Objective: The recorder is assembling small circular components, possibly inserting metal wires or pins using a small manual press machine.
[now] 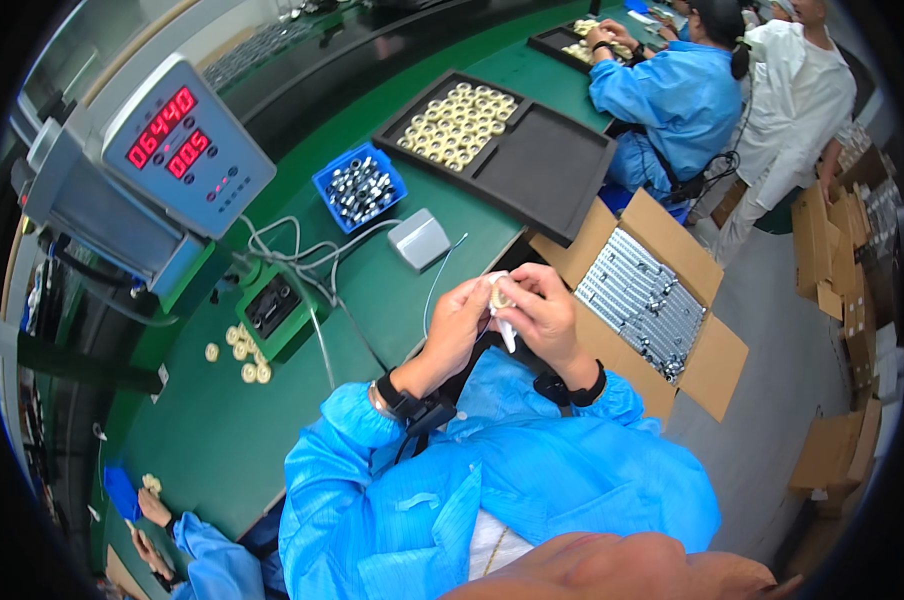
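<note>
My left hand (456,322) and my right hand (543,314) meet in front of my body, just off the table's edge. Between their fingertips they pinch a small cream ring-shaped part (500,296). A narrow white piece (508,336) sticks out downward below the fingers; its kind is not clear. On the table, a blue bin (396,196) holds many small metal sleeves. Cream ring parts (460,120) fill one compartment of a black tray (547,180); more loose rings (242,342) lie beside the machine's green base.
A machine with a red digital display (162,125) stands at the left, near a grey box (419,240) and loose cables (317,265). An open carton (717,370) of metal parts sits at my right. Co-workers in blue (662,100) and white (797,90) are at the upper right; another's hand (155,508) shows lower left.
</note>
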{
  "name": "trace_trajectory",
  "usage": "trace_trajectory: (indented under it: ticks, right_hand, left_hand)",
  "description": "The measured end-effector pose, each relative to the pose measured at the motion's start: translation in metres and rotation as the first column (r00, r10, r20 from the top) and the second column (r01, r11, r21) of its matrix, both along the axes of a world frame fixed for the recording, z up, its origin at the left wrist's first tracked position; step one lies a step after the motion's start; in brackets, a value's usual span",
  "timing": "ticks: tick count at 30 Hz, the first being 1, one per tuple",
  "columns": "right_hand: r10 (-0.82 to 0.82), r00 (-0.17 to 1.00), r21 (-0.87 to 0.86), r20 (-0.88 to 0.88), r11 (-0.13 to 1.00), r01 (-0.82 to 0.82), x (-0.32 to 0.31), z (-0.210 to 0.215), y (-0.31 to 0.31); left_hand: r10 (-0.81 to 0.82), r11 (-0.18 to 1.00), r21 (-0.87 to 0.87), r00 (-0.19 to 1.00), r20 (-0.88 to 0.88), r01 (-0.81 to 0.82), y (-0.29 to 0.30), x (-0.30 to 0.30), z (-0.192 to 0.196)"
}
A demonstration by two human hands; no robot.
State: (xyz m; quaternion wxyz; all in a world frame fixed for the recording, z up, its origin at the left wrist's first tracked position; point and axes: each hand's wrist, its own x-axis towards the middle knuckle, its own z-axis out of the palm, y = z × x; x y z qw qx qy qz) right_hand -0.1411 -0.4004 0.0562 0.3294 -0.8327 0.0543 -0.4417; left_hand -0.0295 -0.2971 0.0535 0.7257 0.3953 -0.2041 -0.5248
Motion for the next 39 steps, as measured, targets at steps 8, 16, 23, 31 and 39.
trace_trajectory:
  ticks: [8, 16, 23, 31, 39]
  right_hand:
    - [0.055, 0.995, 0.363, -0.088, 0.932, -0.019, -0.009, -0.006, 0.002]
    - [0.601, 0.753, 0.891, 0.268, 0.144, -0.431, -0.007, -0.049, 0.022]
    - [0.667, 0.745, 0.981, 0.009, 0.138, -0.135, -0.001, -0.005, 0.013]
    - [0.688, 0.673, 0.951, 0.27, -0.084, -0.296, 0.084, 0.049, -0.067]
    - [0.548, 0.793, 0.963, 0.268, -0.121, -0.242, 0.297, 0.037, -0.177]
  left_hand:
    - [0.034, 0.999, -0.011, 0.999, 0.022, -0.034, -0.001, 0.002, -0.008]
    - [0.109, 0.992, -0.057, 0.994, -0.027, -0.111, -0.003, 0.002, -0.002]
    - [0.226, 0.971, -0.109, 0.964, 0.139, -0.212, 0.005, 0.006, 0.012]
    - [0.409, 0.912, -0.015, 0.903, 0.135, -0.411, 0.013, 0.023, -0.024]
    - [-0.105, 0.988, 0.145, 0.922, 0.372, 0.054, 0.006, -0.019, -0.08]
